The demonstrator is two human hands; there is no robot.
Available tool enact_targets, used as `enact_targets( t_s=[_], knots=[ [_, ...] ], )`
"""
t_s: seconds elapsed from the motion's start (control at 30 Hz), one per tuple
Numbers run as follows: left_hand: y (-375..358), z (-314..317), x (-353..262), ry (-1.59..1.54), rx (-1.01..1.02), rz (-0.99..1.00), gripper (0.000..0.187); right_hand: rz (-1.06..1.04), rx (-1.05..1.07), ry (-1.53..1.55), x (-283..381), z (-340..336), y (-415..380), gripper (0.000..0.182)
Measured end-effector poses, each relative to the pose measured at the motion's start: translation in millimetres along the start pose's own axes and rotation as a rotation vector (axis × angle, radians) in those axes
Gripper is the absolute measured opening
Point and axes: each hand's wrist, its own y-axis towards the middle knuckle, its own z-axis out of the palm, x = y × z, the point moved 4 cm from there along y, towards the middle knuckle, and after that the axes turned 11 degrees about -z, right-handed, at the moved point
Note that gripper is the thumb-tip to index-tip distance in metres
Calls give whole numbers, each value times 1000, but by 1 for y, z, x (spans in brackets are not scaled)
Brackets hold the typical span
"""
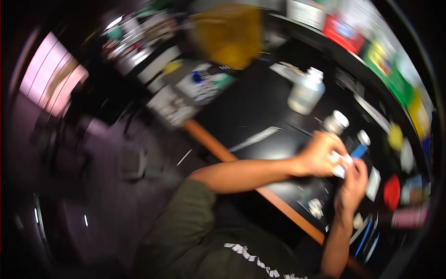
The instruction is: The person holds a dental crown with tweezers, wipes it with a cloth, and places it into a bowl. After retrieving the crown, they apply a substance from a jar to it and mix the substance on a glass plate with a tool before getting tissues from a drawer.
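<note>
My left hand (pixel 320 153) and my right hand (pixel 354 186) meet above the black bench, both with curled fingers. A small white piece (pixel 339 171), perhaps paper or tissue, is pinched between them; blur hides its exact kind. Just beyond my fingers is a blue strip-like thing (pixel 359 150), close to a small white cap-like piece (pixel 364 137). A small jar with a white lid (pixel 340 119) stands right behind my left hand. Farther back, a larger translucent white bottle (pixel 306 93) stands on the bench.
The black bench (pixel 218 109) has an orange-brown front edge (pixel 292 214). A crumpled white clump (pixel 316 208) lies near that edge, with blue pen-like sticks (pixel 364 236) to the right. A red round thing (pixel 391 192) is at far right. A yellow box (pixel 227 35) and a loaded shelf (pixel 320 35) stand behind.
</note>
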Motion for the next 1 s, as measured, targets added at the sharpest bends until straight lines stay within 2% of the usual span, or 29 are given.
enact_targets(
  t_s=[0.07,0.13,0.2,0.3,0.4,0.6,0.67,0.7,0.77,0.8,0.83,0.87,0.9,0.93,0.97,1.0],
  knots=[
    [1,11,8,-61,-51,73,18,-28,36,75,-13,-16,4,21],
    [5,18,18,-167,-7,-69,19,-62,76,22,-14,-20,11,19],
    [8,21,23,-183,18,-77,21,-89,138,-153,-19,-34,17,18],
    [8,23,28,-215,24,-123,21,-109,63,-157,-43,-43,27,21],
    [9,30,32,-169,0,-41,21,-84,-2,-226,-41,-42,27,21],
    [3,25,22,-156,47,-29,25,-60,-45,-234,-39,-39,26,24],
    [4,29,28,-148,73,-57,27,-56,-61,-286,-19,-22,15,25],
    [2,23,21,-98,37,128,29,-102,-18,-245,-16,-13,11,24],
    [-6,2,1,-385,227,-220,27,-220,40,-321,-6,-4,5,22],
    [-2,5,4,-202,179,-234,32,-275,61,-438,3,2,1,22],
    [-1,4,4,-160,122,-184,32,-358,2,-400,3,8,-2,22],
    [-1,0,1,-2,57,-5,32,-422,31,-440,11,14,-4,20],
    [-2,1,5,-113,79,-68,31,-334,-15,-401,14,18,-5,16],
    [-8,2,-1,-501,189,-417,25,-166,-64,-254,8,16,-5,11],
    [-9,3,0,-389,190,-362,22,-211,-33,-217,10,19,-4,9],
    [-6,3,4,-271,174,-301,19,-160,-24,-161,17,25,-3,9]
  ],
)
